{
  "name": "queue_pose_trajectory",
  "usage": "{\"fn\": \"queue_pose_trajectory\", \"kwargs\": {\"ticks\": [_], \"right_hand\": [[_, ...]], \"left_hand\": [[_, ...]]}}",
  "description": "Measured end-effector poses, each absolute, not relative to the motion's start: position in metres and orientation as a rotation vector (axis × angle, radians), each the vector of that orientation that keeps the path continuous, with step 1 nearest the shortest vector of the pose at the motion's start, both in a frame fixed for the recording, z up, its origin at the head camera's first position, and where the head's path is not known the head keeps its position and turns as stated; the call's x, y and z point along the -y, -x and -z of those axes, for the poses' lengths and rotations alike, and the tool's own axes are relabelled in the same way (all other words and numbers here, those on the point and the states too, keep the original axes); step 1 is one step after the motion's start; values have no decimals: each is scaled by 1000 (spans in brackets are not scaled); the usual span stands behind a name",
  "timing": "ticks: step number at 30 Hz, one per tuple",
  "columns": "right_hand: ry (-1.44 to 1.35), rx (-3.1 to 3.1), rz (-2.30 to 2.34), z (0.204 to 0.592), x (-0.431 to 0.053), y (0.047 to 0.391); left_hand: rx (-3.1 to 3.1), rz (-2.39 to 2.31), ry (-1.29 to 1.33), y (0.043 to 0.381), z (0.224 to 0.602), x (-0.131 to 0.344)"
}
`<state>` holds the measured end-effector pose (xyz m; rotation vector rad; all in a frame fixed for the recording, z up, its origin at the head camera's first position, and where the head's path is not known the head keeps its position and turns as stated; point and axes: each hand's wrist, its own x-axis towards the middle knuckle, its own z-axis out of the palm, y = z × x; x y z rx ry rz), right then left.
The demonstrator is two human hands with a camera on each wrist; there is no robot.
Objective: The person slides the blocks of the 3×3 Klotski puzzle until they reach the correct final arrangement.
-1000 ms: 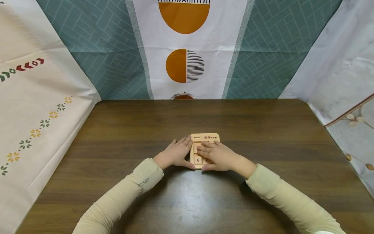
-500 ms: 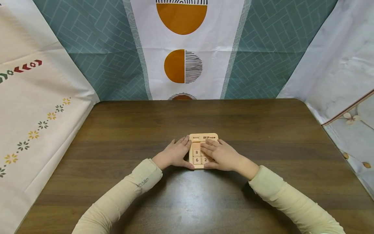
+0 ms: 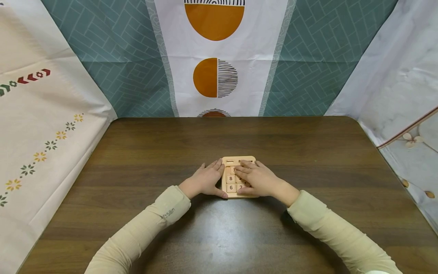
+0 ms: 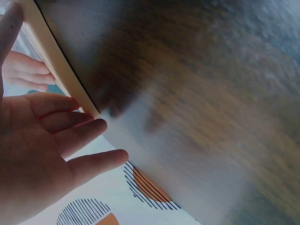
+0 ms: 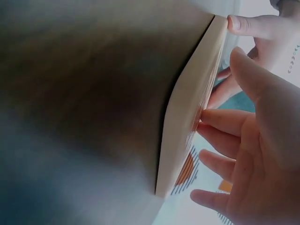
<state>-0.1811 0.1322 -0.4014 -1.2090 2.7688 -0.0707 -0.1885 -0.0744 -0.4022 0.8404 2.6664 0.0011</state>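
Observation:
A pale wooden number sliding puzzle (image 3: 230, 158) lies flat on the table, its square tiles printed with digits. Along its left edge rests my left hand (image 3: 204, 181), fingers stretched toward the upper corner and thumb at the lower left corner. My right hand (image 3: 261, 182) reaches over the puzzle from the right and hides most of the right-hand tiles. Its fingertips touch the top-row tile marked 1 (image 3: 233, 170), which sits partway into the upper left slot. Below it show the 8 tile (image 3: 230, 178) and the 6 tile (image 3: 230, 187). In the right wrist view, the fingers are extended over the puzzle's face.
The dark wooden table (image 3: 164, 144) extends around the puzzle on all sides. A patterned cloth (image 3: 137, 76) hangs behind its far edge, with pale cloths at the left and right sides.
Under my right fingers, the 8 tile slid down, leaving a gap at the upper left. The 1 tile then moved left into that gap. My left hand stayed at the edge.

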Motion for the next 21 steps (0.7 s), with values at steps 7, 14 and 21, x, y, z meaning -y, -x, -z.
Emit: {"fn": "queue_pose_trajectory", "kwargs": {"ticks": [7,14,21], "right_hand": [[1211,-2732,52,400,-121,182],[1254,-2750,121,397,-135,177],[1379,-2752,147,401,-152,169]], "left_hand": [[-2663,-10,-842,188,401,75],[-2660,-3,-833,188,401,73],[-2666,4,-837,189,402,74]]}}
